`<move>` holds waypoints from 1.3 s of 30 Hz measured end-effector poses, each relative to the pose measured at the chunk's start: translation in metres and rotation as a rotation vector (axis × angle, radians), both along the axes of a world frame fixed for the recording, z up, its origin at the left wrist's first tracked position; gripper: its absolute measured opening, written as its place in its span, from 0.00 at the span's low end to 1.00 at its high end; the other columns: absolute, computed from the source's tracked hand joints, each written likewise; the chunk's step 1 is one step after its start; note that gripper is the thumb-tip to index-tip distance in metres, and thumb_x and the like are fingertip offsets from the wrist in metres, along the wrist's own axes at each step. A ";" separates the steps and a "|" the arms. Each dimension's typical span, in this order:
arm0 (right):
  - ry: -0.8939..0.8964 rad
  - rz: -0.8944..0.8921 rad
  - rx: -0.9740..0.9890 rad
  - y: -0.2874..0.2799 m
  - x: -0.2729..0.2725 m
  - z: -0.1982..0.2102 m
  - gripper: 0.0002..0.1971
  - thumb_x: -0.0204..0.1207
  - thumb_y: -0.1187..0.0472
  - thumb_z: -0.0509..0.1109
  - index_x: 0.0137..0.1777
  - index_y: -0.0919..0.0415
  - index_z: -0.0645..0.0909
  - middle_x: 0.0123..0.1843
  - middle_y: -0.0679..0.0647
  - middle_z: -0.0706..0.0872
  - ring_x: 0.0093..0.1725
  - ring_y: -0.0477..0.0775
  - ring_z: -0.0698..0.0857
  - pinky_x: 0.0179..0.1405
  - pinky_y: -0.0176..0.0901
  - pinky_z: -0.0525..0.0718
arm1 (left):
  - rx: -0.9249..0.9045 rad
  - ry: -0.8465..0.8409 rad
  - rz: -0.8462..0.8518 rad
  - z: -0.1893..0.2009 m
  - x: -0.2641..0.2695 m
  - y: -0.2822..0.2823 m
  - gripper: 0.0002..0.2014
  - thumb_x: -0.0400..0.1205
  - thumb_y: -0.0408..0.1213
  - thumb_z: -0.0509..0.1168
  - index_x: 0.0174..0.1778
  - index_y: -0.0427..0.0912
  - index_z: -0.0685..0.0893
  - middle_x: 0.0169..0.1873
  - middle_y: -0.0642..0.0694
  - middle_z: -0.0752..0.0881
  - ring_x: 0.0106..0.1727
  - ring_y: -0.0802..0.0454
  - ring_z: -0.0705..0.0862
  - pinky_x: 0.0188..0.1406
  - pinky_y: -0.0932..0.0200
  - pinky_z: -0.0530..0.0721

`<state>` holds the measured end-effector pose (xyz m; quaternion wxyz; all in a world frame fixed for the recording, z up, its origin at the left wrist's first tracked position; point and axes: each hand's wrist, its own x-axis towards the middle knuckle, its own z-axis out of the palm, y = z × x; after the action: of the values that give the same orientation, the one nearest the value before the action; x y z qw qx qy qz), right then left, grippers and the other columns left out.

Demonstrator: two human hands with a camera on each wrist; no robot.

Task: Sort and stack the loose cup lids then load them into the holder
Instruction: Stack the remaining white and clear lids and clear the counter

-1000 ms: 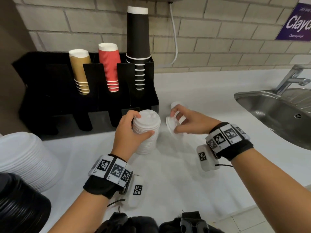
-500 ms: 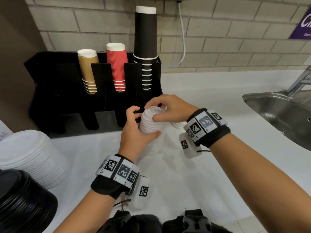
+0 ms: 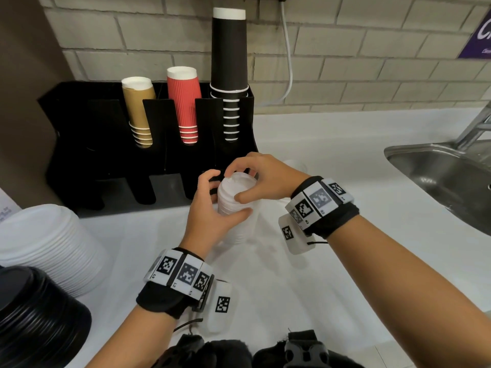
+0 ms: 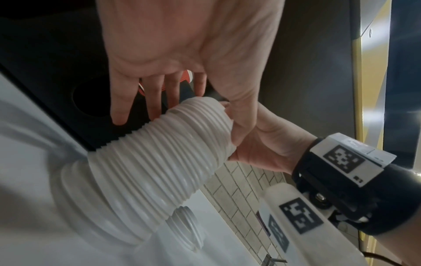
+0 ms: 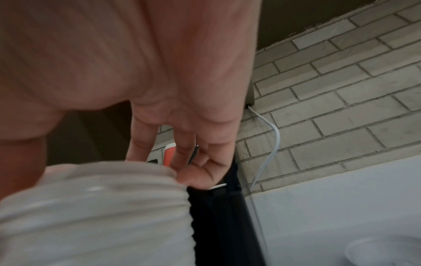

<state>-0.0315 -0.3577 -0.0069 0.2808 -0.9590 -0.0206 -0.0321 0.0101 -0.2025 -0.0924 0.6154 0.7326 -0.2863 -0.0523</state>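
Note:
A tall stack of small white cup lids (image 3: 232, 205) stands on the white counter just in front of the black holder (image 3: 106, 134). My left hand (image 3: 221, 196) grips the stack's side, thumb in front and fingers behind. From above, my right hand (image 3: 245, 180) curls round the top lid, thumb on the near edge. The left wrist view shows the ribbed stack (image 4: 159, 162) between both hands, a round well of the holder (image 4: 89, 97) behind it and a short second lid stack (image 4: 184, 228) beside it. One loose lid (image 3: 295, 164) lies behind my right hand.
The holder carries brown cups (image 3: 138, 107), red cups (image 3: 184, 102) and tall black cups (image 3: 229, 54). Large white lids (image 3: 45, 243) and black lids (image 3: 34, 320) are stacked at the near left. A steel sink (image 3: 438, 176) with a tap (image 3: 475, 128) lies at the right.
My right hand carried a loose lid from the counter leftward onto the top of the stack and now clasps it there. The left hand kept its grip on the stack.

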 end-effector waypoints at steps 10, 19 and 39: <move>0.121 -0.331 0.054 -0.069 -0.002 -0.006 0.10 0.80 0.58 0.68 0.59 0.56 0.82 0.54 0.49 0.82 0.55 0.52 0.81 0.48 0.33 0.77 | -0.013 -0.047 -0.045 0.000 0.002 0.005 0.27 0.70 0.34 0.80 0.56 0.57 0.73 0.60 0.57 0.80 0.61 0.60 0.80 0.53 0.69 0.80; 0.466 -0.519 -0.290 -0.092 0.009 -0.064 0.22 0.77 0.46 0.68 0.68 0.52 0.71 0.70 0.62 0.71 0.64 0.68 0.78 0.62 0.51 0.75 | 0.036 -0.084 -0.019 0.007 0.001 0.007 0.20 0.72 0.41 0.78 0.48 0.62 0.74 0.61 0.50 0.78 0.62 0.55 0.78 0.57 0.55 0.81; 0.114 -0.461 0.096 -0.090 0.001 -0.012 0.14 0.79 0.50 0.64 0.63 0.49 0.74 0.62 0.62 0.76 0.51 0.55 0.79 0.50 0.46 0.77 | 0.120 -0.045 0.015 0.013 0.007 -0.009 0.30 0.67 0.38 0.81 0.62 0.49 0.76 0.61 0.51 0.80 0.62 0.51 0.79 0.59 0.54 0.80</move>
<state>-0.0306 -0.4478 -0.0189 0.3120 -0.9242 0.2163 -0.0421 0.0175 -0.2115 -0.0793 0.5641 0.7713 -0.2907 -0.0482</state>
